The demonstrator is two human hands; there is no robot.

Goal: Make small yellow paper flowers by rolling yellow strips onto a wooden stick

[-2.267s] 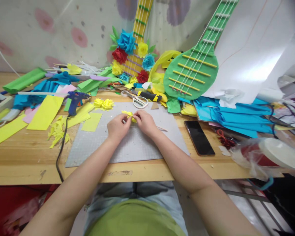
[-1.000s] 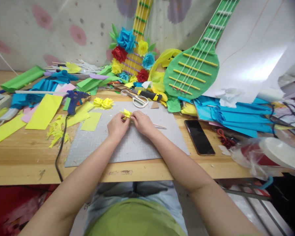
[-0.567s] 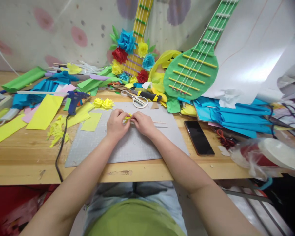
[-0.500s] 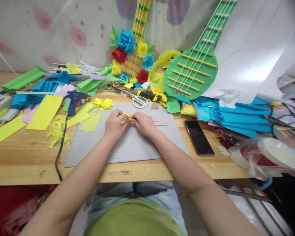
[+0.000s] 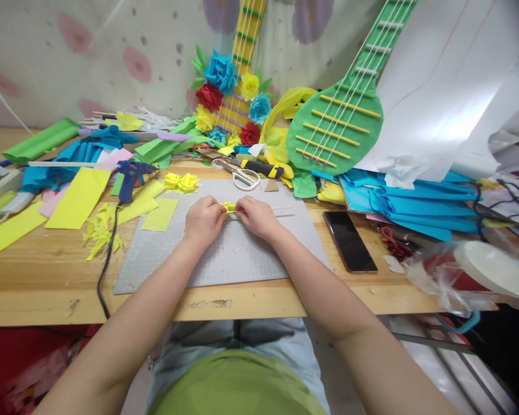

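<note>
Hands: your left hand point(image 5: 205, 222) and right hand point(image 5: 256, 217) pinch yellow paper point(image 5: 229, 207) between fingertips, over the mat point(image 5: 237, 259).
Yellow flowers point(image 5: 182, 183): look done, lying at the mat's far left corner.
Paper: seems unfinished.

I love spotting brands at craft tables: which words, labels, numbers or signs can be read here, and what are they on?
None can be read.
Held yellow paper: no writing visible.
Gray mat: faint grid; any numbers too faint.
Phone: dark screen, no text visible.
Blue glue gun: no legible marking.
Yellow-and-black handle: any lettering too small.
</note>
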